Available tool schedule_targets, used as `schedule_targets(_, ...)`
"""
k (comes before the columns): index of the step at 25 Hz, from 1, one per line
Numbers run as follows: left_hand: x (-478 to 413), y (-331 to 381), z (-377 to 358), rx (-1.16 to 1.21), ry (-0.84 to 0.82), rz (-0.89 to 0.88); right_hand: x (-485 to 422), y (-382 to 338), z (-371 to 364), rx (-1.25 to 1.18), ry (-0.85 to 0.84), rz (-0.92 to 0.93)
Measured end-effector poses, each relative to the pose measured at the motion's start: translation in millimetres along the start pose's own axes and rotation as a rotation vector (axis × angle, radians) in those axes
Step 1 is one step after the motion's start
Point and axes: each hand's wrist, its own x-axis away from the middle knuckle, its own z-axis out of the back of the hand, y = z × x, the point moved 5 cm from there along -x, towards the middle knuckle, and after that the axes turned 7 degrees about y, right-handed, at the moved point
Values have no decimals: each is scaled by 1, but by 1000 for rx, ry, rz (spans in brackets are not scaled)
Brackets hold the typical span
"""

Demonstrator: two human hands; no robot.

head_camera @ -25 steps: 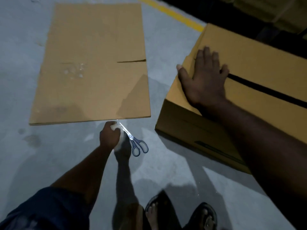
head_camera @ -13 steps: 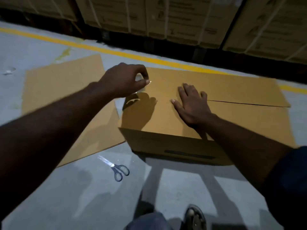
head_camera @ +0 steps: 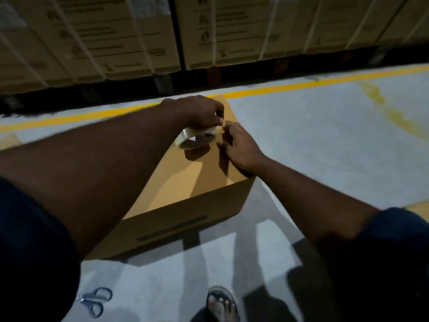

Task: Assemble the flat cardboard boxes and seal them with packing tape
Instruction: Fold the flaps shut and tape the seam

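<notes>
Gripping the tape roll [head_camera: 197, 138] in our left hand [head_camera: 197, 112] above the erected box [head_camera: 185, 182] on the floor [head_camera: 325, 135], we curl our right hand [head_camera: 239, 145] at the roll's edge, pinched or not we cannot tell, and sealing looks barely begun.

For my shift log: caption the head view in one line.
Left hand holds a tape roll over the cardboard box; right hand reaches for its edge.

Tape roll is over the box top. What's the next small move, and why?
Probably peel the free end out with the right hand and stick it to the cardboard box. The left hand grips the clear tape roll just above the box top, and the right fingertips sit at its edge.
</notes>
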Motion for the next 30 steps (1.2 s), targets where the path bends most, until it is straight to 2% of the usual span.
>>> schedule_targets(2,-22,21,0,-14,-3,-11,-2,9,5,-342,47,-153)
schedule_targets(8,-52,30,-4,-40,-59,51,-24,43,13,-748,250,-465)
schedule_targets(10,-55,30,-5,-55,-93,91,-24,43,7,-786,222,-456)
schedule_targets(14,-63,34,-6,-57,-243,132,-19,35,-9,-663,197,-384)
schedule_targets(17,-72,34,-8,-27,-299,153,-21,37,-6,-846,234,-500)
schedule_targets(19,-76,35,-10,-48,-307,151,-22,40,-4,-994,193,-579)
schedule_targets(22,-75,36,-10,-74,-293,123,-24,43,-2,-1035,160,-655)
schedule_targets(26,-65,27,-6,10,-221,107,-32,47,2,-956,197,-686)
schedule_targets(28,-59,16,-8,134,-202,119,-35,49,4,-925,244,-698)
schedule_targets(30,-54,8,-9,216,-253,131,-37,48,4,-910,301,-700)
